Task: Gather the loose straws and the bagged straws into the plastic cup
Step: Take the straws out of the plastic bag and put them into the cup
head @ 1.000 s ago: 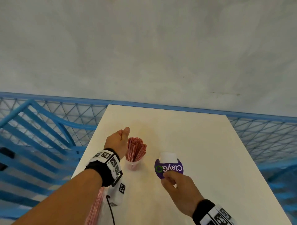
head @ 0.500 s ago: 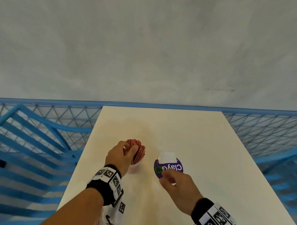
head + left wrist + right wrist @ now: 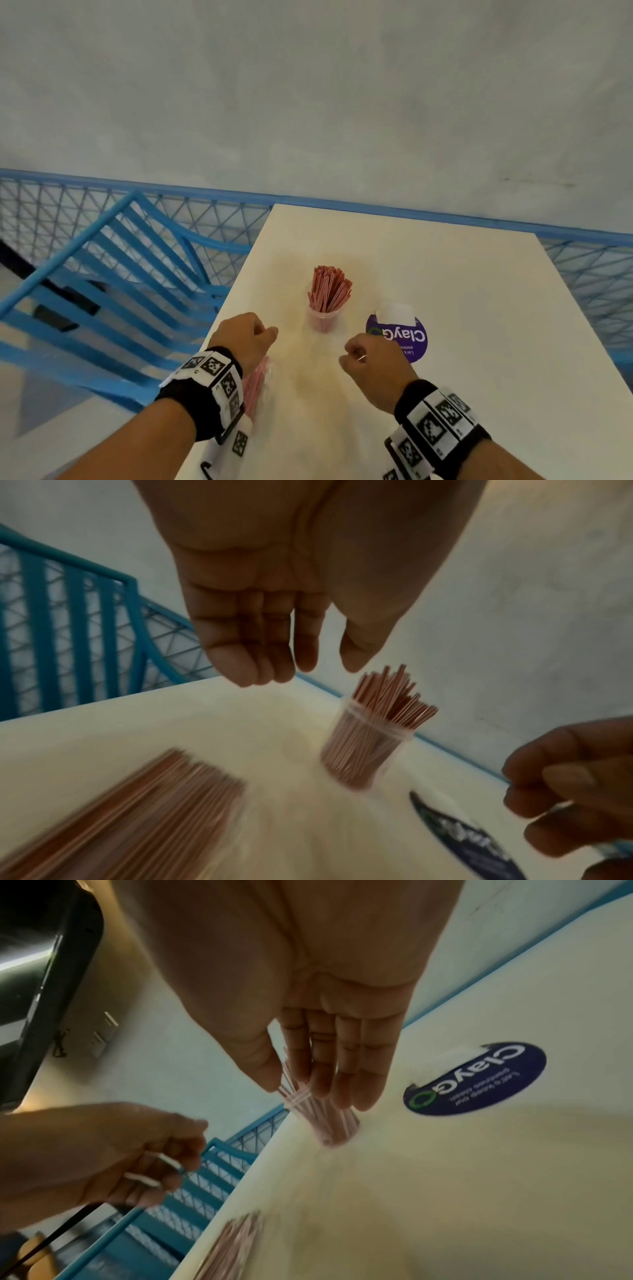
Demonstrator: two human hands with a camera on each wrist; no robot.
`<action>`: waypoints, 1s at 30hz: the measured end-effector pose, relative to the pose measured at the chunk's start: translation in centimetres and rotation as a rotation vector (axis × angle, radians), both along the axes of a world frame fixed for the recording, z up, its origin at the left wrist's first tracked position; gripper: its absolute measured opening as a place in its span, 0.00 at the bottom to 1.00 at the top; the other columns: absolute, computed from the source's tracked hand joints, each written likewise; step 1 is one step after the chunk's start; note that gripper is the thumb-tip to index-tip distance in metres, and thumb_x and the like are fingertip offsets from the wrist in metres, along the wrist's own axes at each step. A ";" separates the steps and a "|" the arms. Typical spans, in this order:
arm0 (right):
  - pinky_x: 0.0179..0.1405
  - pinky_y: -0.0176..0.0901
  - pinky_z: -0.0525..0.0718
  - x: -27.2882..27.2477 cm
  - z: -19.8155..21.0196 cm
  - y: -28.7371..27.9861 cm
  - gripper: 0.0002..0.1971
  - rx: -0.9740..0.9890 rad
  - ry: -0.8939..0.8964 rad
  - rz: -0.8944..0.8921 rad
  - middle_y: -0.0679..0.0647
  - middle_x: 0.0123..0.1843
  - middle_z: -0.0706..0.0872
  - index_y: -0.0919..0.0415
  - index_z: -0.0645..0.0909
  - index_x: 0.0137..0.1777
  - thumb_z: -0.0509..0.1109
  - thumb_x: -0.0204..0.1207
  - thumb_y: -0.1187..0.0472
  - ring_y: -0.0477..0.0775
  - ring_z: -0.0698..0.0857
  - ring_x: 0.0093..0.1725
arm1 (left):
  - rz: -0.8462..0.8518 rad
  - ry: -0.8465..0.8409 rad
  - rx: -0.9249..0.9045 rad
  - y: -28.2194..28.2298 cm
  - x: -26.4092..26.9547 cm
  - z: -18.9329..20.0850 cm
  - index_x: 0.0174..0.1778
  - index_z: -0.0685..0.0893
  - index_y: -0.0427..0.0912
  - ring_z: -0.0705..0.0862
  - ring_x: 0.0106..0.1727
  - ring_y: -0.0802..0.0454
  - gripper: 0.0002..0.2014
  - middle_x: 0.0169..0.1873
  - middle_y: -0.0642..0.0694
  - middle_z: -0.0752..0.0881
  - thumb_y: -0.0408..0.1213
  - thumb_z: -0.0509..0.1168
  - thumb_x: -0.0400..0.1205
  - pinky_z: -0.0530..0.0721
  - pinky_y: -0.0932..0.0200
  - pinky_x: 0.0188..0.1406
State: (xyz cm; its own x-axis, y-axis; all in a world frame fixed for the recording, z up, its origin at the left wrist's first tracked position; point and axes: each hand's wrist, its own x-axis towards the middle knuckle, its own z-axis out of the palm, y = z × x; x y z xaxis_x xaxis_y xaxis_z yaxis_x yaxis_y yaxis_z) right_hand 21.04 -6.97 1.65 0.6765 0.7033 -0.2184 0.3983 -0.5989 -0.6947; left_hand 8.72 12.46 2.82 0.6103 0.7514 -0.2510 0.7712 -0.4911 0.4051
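Note:
A clear plastic cup (image 3: 323, 317) full of pink straws (image 3: 328, 287) stands upright on the white table (image 3: 462, 308); it also shows in the left wrist view, cup (image 3: 366, 750). My left hand (image 3: 270, 334) hovers near-left of the cup, apart from it, fingers hanging loose and holding nothing (image 3: 318, 669). The bagged straws (image 3: 255, 383) lie flat under my left wrist, blurred in the left wrist view (image 3: 137, 813). My right hand (image 3: 349, 356) hovers near-right of the cup, fingers relaxed, nothing plainly in them (image 3: 308, 1093).
A round purple sticker (image 3: 411, 342) with a white paper slip (image 3: 394, 313) lies right of the cup. A blue slatted chair (image 3: 113, 291) and blue mesh fence (image 3: 589, 274) flank the table. The table's left edge (image 3: 219, 318) runs close to my left hand.
My left hand has let go of the straws in the cup and pulled back toward me. My right hand has left the purple sticker and moved left and nearer.

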 end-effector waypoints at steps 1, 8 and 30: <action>0.55 0.46 0.84 -0.4 -0.4 0.1 0.12 -0.008 0.009 0.000 0.48 0.50 0.87 0.56 0.83 0.55 0.69 0.76 0.52 0.49 0.85 0.50 | 0.012 0.068 -0.011 -0.2 -0.9 -0.7 0.41 0.77 0.47 0.81 0.43 0.49 0.14 0.40 0.49 0.84 0.55 0.61 0.80 0.77 0.58 0.41; 0.56 0.42 0.82 -3.0 -2.9 1.2 0.16 -0.122 0.090 0.019 0.50 0.53 0.86 0.56 0.83 0.58 0.70 0.73 0.50 0.50 0.84 0.52 | 0.134 0.276 -0.059 -2.6 -4.1 -5.2 0.67 0.70 0.40 0.78 0.64 0.41 0.34 0.63 0.41 0.75 0.62 0.64 0.74 0.77 0.49 0.63; 0.60 0.40 0.82 -5.4 -4.8 2.6 0.19 -0.257 0.233 0.055 0.51 0.59 0.84 0.57 0.80 0.63 0.68 0.76 0.50 0.50 0.84 0.57 | 0.101 0.241 -0.175 0.0 -4.4 -5.9 0.65 0.76 0.37 0.85 0.54 0.43 0.18 0.55 0.41 0.85 0.44 0.58 0.83 0.84 0.54 0.54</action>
State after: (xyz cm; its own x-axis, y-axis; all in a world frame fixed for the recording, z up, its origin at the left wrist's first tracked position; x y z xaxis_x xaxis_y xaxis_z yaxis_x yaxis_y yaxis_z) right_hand 15.61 -4.35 -3.10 0.5506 0.6393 -0.5368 0.2832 -0.7479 -0.6003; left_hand 4.33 12.51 -3.10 0.4418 0.7379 -0.5102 0.8967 -0.3458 0.2764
